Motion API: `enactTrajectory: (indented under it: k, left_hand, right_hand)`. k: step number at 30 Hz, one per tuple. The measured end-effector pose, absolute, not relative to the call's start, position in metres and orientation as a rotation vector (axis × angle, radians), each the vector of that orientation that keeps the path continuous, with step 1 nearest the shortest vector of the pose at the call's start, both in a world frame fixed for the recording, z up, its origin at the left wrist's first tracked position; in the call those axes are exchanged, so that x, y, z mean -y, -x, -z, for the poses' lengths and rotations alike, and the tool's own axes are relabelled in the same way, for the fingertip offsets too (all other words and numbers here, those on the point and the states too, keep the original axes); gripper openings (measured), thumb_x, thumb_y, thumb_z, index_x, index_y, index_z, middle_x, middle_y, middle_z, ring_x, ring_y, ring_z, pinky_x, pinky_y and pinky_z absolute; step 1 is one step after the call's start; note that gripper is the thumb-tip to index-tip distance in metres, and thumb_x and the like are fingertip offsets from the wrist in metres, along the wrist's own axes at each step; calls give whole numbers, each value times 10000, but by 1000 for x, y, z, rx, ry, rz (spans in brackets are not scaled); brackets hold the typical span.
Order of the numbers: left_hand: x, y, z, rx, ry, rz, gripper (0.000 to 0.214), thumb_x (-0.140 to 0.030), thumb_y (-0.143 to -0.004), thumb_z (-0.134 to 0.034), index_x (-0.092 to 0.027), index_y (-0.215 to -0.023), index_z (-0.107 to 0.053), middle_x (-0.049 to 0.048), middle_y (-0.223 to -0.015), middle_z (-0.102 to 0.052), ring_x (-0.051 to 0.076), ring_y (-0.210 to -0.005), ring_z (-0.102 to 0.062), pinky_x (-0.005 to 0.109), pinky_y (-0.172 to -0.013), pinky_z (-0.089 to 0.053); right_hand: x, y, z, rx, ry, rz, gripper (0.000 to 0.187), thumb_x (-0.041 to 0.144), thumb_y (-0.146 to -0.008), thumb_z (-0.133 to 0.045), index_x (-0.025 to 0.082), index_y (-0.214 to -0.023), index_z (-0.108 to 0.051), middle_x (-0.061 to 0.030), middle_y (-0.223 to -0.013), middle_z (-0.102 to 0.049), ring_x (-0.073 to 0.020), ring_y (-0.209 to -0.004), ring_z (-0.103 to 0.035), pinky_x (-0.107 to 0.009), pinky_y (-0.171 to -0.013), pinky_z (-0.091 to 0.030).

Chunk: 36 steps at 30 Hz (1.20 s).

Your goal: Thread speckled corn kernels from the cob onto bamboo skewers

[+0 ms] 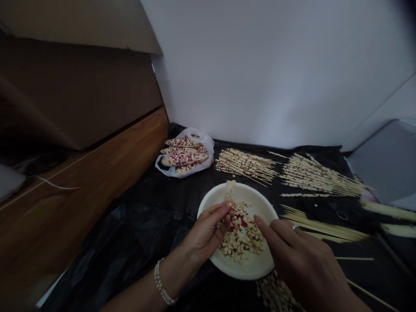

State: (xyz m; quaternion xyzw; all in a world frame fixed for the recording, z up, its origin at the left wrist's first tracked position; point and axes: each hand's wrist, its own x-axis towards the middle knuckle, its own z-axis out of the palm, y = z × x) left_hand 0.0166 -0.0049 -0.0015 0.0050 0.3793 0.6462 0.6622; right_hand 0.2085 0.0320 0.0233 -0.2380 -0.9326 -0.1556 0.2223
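Head view shows my left hand (208, 232) curled over the left side of the bowl, thumb and fingertips pressed together in a pinch on the far left end of a thin pale bamboo skewer (242, 212). My right hand (299, 255) comes in from the near right with its fingers drawn together and the forefinger stretched out. That fingertip meets the skewer's other end, but I cannot tell whether the thumb beneath it is gripping.

The skewer spans the gap between my hands. Its long axis runs from far left to near right, low over the heap of loose cream and red corn kernels (242, 240). Both hands touch an end, but only the left one has a clear hold.

The kernels lie in a round white bowl (250, 268) directly under my hands. A stripped pale corn cob (230, 189) leans on its far rim, just beyond my left fingertips. A white bead bracelet (161, 284) circles my left wrist and a silver ring (295, 226) sits on my right hand.

Bare bamboo sticks (325, 232) lie on the black plastic sheet (139, 225) to the right of the bowl. Farther off lie two bundles of sticks already threaded with kernels (245, 164), and at far left a clear plastic bag of speckled red and white corn cobs (185, 157). A brown cardboard box (74, 86) stands well to the left.
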Motion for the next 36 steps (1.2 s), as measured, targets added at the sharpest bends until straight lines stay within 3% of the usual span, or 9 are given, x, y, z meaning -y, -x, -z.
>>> enactTrajectory:
  k: [11, 22, 29, 33, 36]
  left_hand:
    - [6, -17, 6, -817, 51, -1423, 158, -115, -722, -740, -101, -873, -696, 27, -796, -702, 53, -678, -628, 126, -677, -505]
    - [7, -16, 2, -806, 62, -1378, 111, -93, -734, -720, -95, -842, -694, 36, -782, -695, 67, -687, -634, 142, -682, -505]
    - [13, -27, 5, -785, 6, -1309, 83, -73, -723, -723, -96, -797, -694, 41, -799, -704, 70, -712, -648, 132, -689, -506]
    - [12, -25, 4, -682, 48, -1305, 160, -193, -833, -623, -51, -877, -684, 122, -899, -697, 158, -867, -672, 231, -819, -526]
    - [10, -19, 4, -670, 20, -1298, 182, -92, -833, -557, -10, -953, -666, 184, -1001, -680, 221, -981, -656, 304, -919, -501]
  right_hand:
    - [-25, -198, -25, 2521, 621, 455, 401, 23, -810, -340, 44, -1109, -608, -74, -751, -617, -139, -569, -522, -279, -526, -403]
    - [-20, -194, -19, 2521, 645, 470, 398, 18, -820, -349, 25, -1103, -628, -95, -745, -607, -175, -623, -553, -302, -541, -435]
    - [-22, -186, -14, 2515, 655, 427, 393, 10, -837, -360, 21, -1139, -610, -86, -755, -610, -150, -588, -551, -288, -527, -434]
    - [-30, -194, -10, 2496, 712, 369, 379, 42, -868, -344, 62, -1148, -599, -85, -802, -620, -152, -637, -581, -275, -530, -432]
    - [-34, -203, -10, 2501, 747, 392, 381, 58, -873, -350, 95, -1174, -580, -64, -796, -618, -139, -613, -580, -263, -511, -421]
